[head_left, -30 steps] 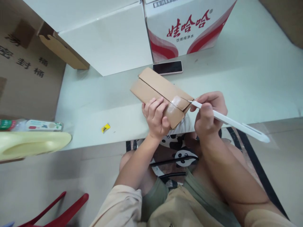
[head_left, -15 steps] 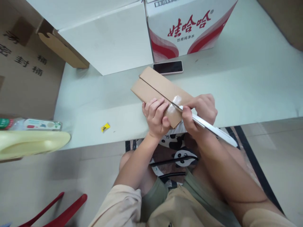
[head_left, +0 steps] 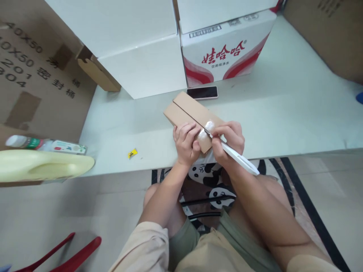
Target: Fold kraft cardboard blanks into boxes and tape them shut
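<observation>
A small brown cardboard box lies tilted near the table's front edge, a dark seam running along its top. Clear tape crosses the seam at the near end. My left hand is closed around the near left side of the box, fingers on top. In my right hand is a white utility knife, gripped like a pen. The blade tip meets the box at the seam beside the tape; how deep it goes I cannot tell.
Behind the box lie a phone and a white-and-red carton. A yellow packet is on the table to the left. Further left are a bottle, a pale yellow plastic object and a large carton.
My right hand has shifted the knife left and nearer along the tape, its handle swinging to a steeper angle. My left hand still holds the box. The camera view has tilted slightly.
</observation>
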### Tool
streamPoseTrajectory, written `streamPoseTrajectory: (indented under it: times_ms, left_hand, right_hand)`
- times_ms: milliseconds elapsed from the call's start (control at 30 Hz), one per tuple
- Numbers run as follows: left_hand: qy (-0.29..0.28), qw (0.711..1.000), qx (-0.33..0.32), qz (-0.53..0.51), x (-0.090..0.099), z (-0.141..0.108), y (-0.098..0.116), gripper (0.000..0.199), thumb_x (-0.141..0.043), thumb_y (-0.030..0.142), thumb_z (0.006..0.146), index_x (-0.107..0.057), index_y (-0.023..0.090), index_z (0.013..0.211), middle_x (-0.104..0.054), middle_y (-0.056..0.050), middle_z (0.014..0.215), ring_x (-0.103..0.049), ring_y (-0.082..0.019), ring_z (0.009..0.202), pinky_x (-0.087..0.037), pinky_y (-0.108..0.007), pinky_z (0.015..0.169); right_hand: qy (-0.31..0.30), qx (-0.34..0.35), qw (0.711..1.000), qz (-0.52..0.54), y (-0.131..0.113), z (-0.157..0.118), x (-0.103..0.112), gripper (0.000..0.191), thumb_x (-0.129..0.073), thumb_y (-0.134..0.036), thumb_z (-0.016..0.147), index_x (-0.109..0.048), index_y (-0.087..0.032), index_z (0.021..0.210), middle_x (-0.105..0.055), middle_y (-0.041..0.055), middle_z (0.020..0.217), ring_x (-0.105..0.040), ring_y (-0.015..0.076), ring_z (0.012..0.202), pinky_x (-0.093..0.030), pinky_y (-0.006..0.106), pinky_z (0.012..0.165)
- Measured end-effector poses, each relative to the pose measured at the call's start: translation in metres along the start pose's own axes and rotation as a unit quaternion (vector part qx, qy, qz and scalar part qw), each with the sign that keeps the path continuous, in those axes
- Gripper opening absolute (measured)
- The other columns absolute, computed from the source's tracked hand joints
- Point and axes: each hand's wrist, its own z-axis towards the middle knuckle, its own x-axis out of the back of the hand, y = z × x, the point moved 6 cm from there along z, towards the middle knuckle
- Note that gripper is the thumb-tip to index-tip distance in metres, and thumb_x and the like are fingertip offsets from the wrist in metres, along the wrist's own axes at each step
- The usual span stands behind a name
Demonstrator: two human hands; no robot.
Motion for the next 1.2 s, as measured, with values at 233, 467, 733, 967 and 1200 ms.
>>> streamPoseTrajectory:
  times_ms: [233, 467, 733, 967, 1200]
  left_hand:
    - [0.053, 0.997, -0.053, -0.019, 0.011, -0.006, 0.002, 0.051, -0.026, 0.046, 0.100, -0.069, 0.019, 0.106, -0.071, -0.012, 0.114, -0.058, -0.026, 0.118, -0.038, -0.047, 0.112]
    - [0.042, 0.997, -0.065, -0.027, 0.012, -0.003, -0.001, 0.049, -0.027, 0.047, 0.100, -0.068, 0.019, 0.106, -0.071, -0.012, 0.113, -0.060, -0.025, 0.116, -0.044, -0.047, 0.108]
    - [0.006, 0.988, -0.073, -0.139, 0.027, 0.003, -0.025, 0.034, -0.044, 0.044, 0.098, -0.064, 0.022, 0.113, -0.067, -0.011, 0.121, -0.059, -0.025, 0.118, -0.043, -0.046, 0.109]
    - [0.087, 0.923, 0.179, -0.330, 0.045, -0.011, -0.099, 0.065, -0.036, 0.075, 0.089, -0.063, 0.026, 0.123, -0.059, -0.010, 0.137, -0.051, -0.028, 0.135, -0.039, -0.045, 0.116]
    - [0.092, 0.877, 0.296, -0.367, 0.066, -0.016, -0.128, 0.059, -0.060, 0.071, 0.077, -0.070, 0.024, 0.112, -0.056, -0.008, 0.141, -0.046, -0.029, 0.142, -0.044, -0.038, 0.113]
  right_hand:
    - [0.007, -0.040, 0.998, 0.047, 0.010, -0.004, 0.007, 0.017, -0.052, -0.014, 0.081, -0.065, -0.024, 0.073, -0.062, 0.0017, 0.073, -0.055, 0.0193, 0.076, -0.045, 0.040, 0.077]
    - [0.106, -0.141, 0.940, 0.292, 0.046, 0.001, 0.022, 0.039, -0.040, -0.058, 0.089, -0.057, -0.024, 0.079, -0.051, 0.0018, 0.067, -0.052, 0.0169, 0.062, -0.042, 0.035, 0.060]
    - [0.065, -0.346, 0.919, 0.178, 0.103, -0.003, 0.016, 0.027, -0.070, -0.045, 0.076, -0.058, -0.022, 0.084, -0.055, -0.0053, 0.061, -0.054, 0.0107, 0.053, -0.044, 0.026, 0.055]
    - [-0.155, -0.321, 0.933, 0.045, 0.118, -0.017, -0.016, 0.055, -0.072, -0.042, 0.071, -0.059, -0.023, 0.122, -0.073, 0.0112, 0.113, -0.070, 0.0245, 0.086, -0.055, 0.045, 0.081]
    - [-0.244, -0.332, 0.910, 0.036, 0.113, -0.027, -0.038, 0.029, -0.053, -0.048, 0.087, -0.055, -0.025, 0.104, -0.075, 0.0085, 0.092, -0.070, 0.0258, 0.085, -0.053, 0.046, 0.082]
